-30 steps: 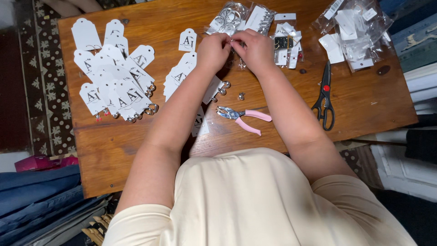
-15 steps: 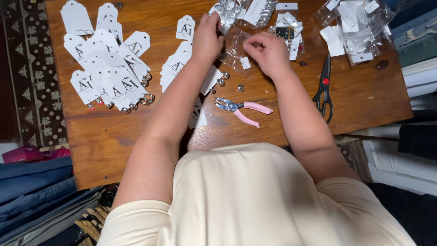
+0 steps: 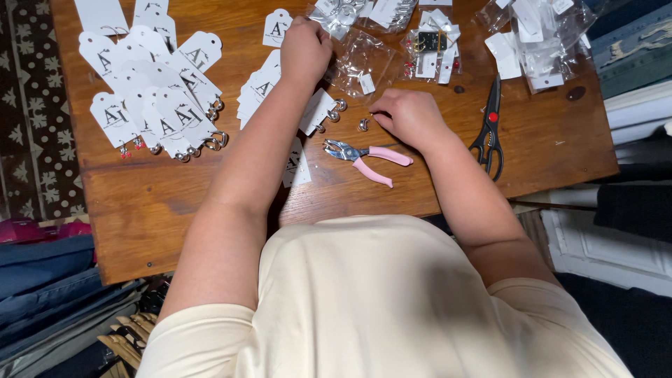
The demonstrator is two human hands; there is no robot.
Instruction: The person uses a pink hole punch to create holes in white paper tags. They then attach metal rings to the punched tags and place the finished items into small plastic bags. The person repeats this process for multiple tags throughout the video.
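Single head-worn view, looking steeply down from above the person's shoulders onto wooden table [image 3: 420, 189]. Table fills frame from 9 to 3 o'clock; torso at 6 o'clock, close. No second view shares the scene.

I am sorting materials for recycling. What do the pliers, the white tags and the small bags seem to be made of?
The pliers: shiny grey metal head, with matte pink handles that are probably plastic or rubber coated. The white tags: flat, matte and stiff-edged, likely card. The small bags: clear, crinkled and glinting, so apparently thin plastic film. The left hand rests on one.
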